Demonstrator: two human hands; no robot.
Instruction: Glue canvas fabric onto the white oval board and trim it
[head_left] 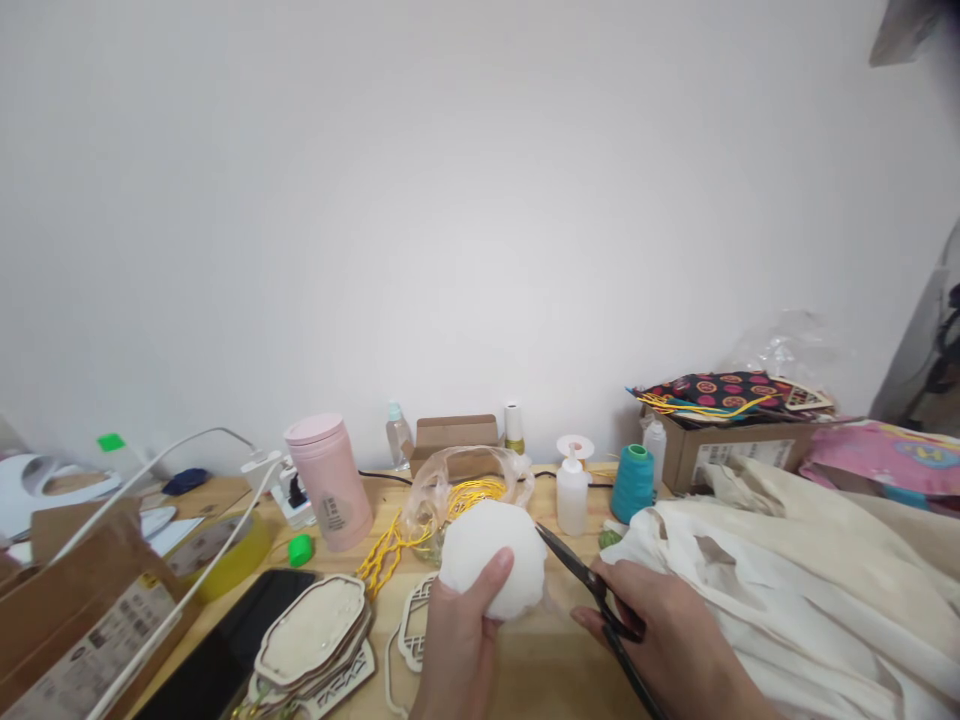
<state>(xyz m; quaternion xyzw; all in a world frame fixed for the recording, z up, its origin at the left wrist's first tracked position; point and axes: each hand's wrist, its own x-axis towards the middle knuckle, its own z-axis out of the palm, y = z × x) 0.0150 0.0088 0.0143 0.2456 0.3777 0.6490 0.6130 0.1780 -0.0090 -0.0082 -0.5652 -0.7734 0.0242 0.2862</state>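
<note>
My left hand [474, 625] grips a white padded piece with a scalloped edge [501, 540], the thumb lying across its front. Black-handled scissors [592, 580] are in my right hand [664, 625], their blades pointing up and left. The tip of the scissors comes close to the right edge of the white piece; whether they touch I cannot tell. Below and left of my left hand lies a wooden lattice frame [414, 625]. Behind the white piece is a clear plastic bag [435, 475] with yellow cord [476, 492].
Stacked wooden plaques [311, 630], a black phone [232, 640] and a cardboard box [82, 610] sit left. A pink tumbler [330, 485], a white squeeze bottle [572, 500] and a teal thread cone [634, 485] stand behind. White cloth [787, 590] is heaped right, before another box [739, 450].
</note>
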